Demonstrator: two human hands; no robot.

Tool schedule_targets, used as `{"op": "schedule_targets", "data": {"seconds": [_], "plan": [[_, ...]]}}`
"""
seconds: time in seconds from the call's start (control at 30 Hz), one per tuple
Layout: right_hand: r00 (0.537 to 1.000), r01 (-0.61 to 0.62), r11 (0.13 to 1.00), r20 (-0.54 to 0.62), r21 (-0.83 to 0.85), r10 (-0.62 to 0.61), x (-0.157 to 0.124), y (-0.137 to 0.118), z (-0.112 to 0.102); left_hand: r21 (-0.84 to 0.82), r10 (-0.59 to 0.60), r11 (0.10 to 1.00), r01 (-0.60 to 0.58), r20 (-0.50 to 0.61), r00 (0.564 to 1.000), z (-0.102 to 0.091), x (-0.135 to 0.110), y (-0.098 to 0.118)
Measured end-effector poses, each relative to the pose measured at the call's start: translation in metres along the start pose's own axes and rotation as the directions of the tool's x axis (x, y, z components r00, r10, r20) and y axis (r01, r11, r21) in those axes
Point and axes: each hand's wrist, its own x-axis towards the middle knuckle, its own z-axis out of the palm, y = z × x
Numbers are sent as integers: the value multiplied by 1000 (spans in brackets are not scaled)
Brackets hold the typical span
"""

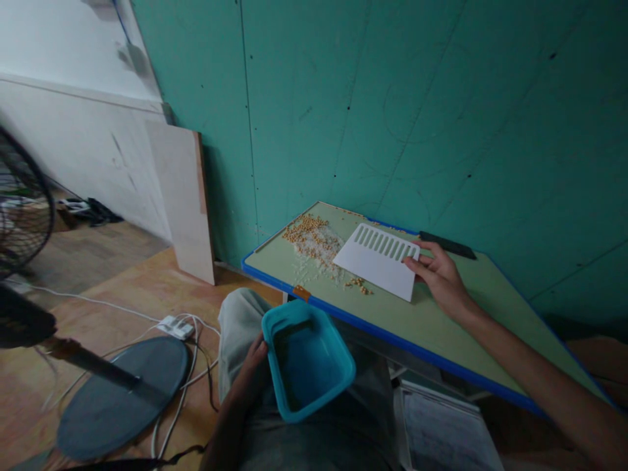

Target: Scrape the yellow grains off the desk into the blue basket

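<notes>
My left hand (256,353) is closed on the left rim of a teal plastic basin (314,366), which sits over my lap below the table's front edge. A white slotted scraper (375,268) is pinched at its right side by my right hand (439,275). The scraper is tilted over the tabletop, its row of slots toward the wall. To its left lies a spread of yellow beans (304,229) mixed with white grains (321,248). A few more beans (360,285) lie near the scraper's lower left edge. The basin's inside is in shadow.
The pale green table (471,327) has a blue edge and stands against a green wall (304,98). A dark flat bar (447,244) lies at its back. A fan base (122,399), white cables and a power strip (175,326) are on the left floor.
</notes>
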Motion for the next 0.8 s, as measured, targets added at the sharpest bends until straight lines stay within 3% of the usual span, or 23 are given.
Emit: {"op": "schedule_targets", "data": {"seconds": [0.27,0.37,0.6,0.8], "plan": [[999,27,1000,-27,-13,-27,3,3,-1,-24,-16,1000,16,3,1000,6,0,6],[1000,23,1000,-11,-17,-23,2,3,1,-16,-3,1000,2,-52,999,2,1,3],[1000,23,999,14,-25,-23,-2,-1,3,11,16,1000,-16,-10,1000,-14,7,-11],[999,29,999,35,-33,-28,-2,-1,5,25,-20,1000,20,-8,1000,-2,0,1]]}}
